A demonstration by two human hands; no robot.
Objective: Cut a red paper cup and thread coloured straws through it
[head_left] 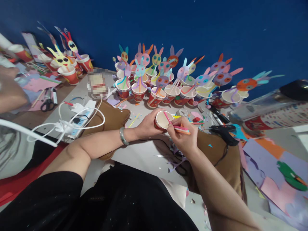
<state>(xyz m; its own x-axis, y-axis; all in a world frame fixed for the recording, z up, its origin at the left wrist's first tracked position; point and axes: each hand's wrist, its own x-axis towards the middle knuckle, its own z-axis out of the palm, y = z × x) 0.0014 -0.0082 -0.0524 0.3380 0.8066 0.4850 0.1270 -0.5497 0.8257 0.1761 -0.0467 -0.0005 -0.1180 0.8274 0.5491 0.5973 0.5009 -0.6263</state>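
Note:
My left hand (pixel 149 124) is wrapped round a red paper cup (pixel 161 120), tilted so that its pale inside faces me. Thin paper strips (pixel 181 129) in pink and orange are pinched in the fingers of my right hand (pixel 184 136). One pink strip (pixel 167 117) reaches over the cup's rim into its mouth. Behind the cup stand several red paper cups (pixel 154 98) with paper rabbit heads (pixel 162 82) on coloured strips rising from them.
A power strip (pixel 84 117) with white cables lies left, near brown cushions (pixel 108 117). At right are a black glue gun (pixel 225 133), a large clear bottle (pixel 260 112) and coloured paper sheets (pixel 271 160). Scissors (pixel 47 102) lie far left, near another person's arm (pixel 12 89).

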